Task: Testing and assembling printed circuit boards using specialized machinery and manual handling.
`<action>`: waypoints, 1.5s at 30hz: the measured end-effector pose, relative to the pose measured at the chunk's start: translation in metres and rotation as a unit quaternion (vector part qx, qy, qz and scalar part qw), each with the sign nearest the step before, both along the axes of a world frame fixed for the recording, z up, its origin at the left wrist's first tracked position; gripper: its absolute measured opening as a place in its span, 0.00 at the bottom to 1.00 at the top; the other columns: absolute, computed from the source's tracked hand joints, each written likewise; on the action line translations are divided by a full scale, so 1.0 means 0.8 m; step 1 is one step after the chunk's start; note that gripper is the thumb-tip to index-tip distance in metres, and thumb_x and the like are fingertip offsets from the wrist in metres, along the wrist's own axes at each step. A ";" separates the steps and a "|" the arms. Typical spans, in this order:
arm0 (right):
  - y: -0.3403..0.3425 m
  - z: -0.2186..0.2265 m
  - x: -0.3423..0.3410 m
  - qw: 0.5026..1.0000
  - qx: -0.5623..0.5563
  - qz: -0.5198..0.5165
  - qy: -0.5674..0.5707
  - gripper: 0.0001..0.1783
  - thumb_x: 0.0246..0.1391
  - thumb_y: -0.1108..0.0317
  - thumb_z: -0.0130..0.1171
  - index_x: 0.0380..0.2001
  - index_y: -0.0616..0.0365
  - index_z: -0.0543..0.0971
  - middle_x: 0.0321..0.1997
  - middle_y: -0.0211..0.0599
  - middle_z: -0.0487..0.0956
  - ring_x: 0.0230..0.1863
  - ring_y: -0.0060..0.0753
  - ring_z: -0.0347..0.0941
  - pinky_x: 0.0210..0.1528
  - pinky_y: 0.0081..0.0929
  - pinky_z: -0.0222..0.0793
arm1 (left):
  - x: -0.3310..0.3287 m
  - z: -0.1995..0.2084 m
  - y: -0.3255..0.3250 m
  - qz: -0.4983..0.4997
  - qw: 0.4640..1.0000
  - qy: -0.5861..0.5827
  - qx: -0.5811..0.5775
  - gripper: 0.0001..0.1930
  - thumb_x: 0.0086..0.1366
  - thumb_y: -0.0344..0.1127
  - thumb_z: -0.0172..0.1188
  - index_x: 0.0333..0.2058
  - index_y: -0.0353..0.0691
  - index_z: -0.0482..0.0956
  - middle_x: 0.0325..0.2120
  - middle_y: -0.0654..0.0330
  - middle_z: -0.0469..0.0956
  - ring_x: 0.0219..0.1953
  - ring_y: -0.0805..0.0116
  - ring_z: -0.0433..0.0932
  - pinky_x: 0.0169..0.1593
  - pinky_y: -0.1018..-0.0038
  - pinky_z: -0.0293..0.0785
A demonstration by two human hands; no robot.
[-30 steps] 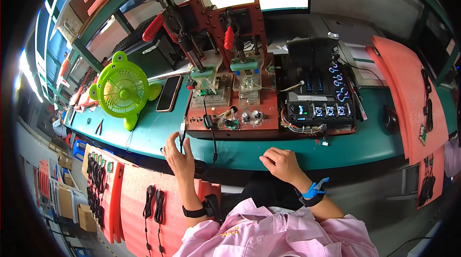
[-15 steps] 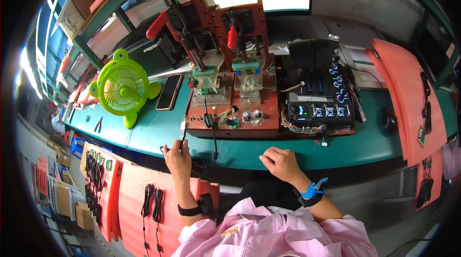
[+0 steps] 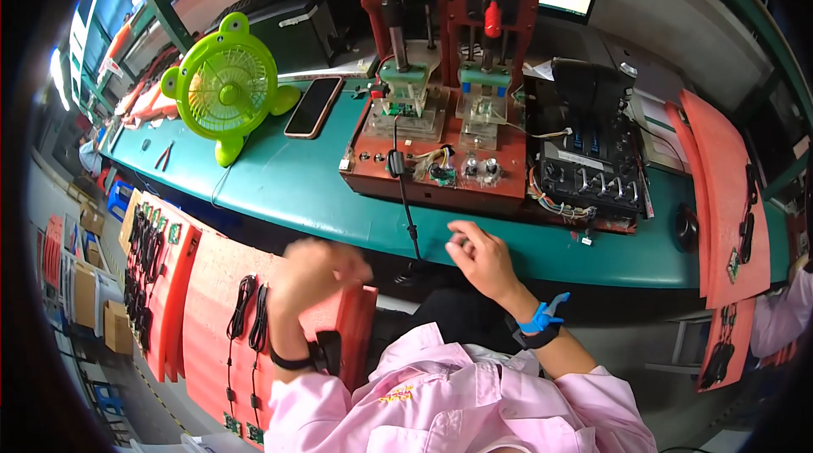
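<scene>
My left hand (image 3: 315, 275), smeared by motion, is over the pink foam boards at the table's near edge; its fingers cannot be made out. My right hand (image 3: 483, 262) hovers at the green table's front edge with fingers curled in and nothing visible in them. Between the hands, a black cable (image 3: 408, 214) with a thick lump runs from the red test fixture (image 3: 440, 190) down over the edge. A green circuit board (image 3: 405, 108) sits under the fixture's left clamp. Red-handled toggle clamps (image 3: 492, 21) rise above.
A green frog-shaped fan (image 3: 229, 89) and a phone (image 3: 314, 107) stand left of the fixture. To its right are a black device with knobs (image 3: 589, 182) and a mouse (image 3: 687, 227). Pink foam boards (image 3: 216, 301) hold coiled black cables (image 3: 241, 305) at lower left. More foam boards (image 3: 728, 199) lean right.
My left hand has left the cable by the fixture's front left and moved back toward me. The view has shifted. The black device's lit display is dark, and the monitor's picture differs.
</scene>
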State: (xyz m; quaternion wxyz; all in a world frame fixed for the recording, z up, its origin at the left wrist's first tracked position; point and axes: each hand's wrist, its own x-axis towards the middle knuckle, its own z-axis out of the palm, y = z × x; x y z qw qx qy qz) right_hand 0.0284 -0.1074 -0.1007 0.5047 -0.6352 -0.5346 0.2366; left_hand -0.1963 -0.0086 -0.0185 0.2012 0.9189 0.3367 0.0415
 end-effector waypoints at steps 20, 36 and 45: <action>0.041 0.084 -0.041 0.921 -0.056 0.205 0.325 0.16 0.56 0.60 0.45 0.39 0.64 0.69 0.30 0.39 0.75 0.22 0.19 0.68 0.27 0.15 0.64 | 0.223 0.304 0.260 0.112 0.789 -0.144 0.586 0.18 0.58 0.50 0.52 0.30 0.37 0.70 0.18 0.60 0.74 0.12 0.75 0.68 0.15 0.81 0.65; 0.058 0.077 -0.051 0.919 -0.045 0.239 0.311 0.19 0.56 0.59 0.46 0.43 0.64 0.67 0.30 0.38 0.74 0.22 0.18 0.65 0.26 0.14 0.63 | 0.142 0.021 0.249 -0.192 0.959 -0.197 -0.067 0.24 0.46 0.35 0.57 0.45 0.37 0.69 0.47 0.53 0.66 0.52 0.55 0.63 0.54 0.68 0.59; 0.066 0.054 -0.059 0.904 -0.091 0.253 0.332 0.16 0.58 0.61 0.44 0.40 0.64 0.67 0.29 0.37 0.74 0.23 0.18 0.65 0.27 0.14 0.63 | 0.107 0.022 0.259 -0.174 0.945 -0.276 0.035 0.22 0.41 0.32 0.57 0.41 0.42 0.74 0.47 0.55 0.66 0.54 0.58 0.60 0.57 0.65 0.54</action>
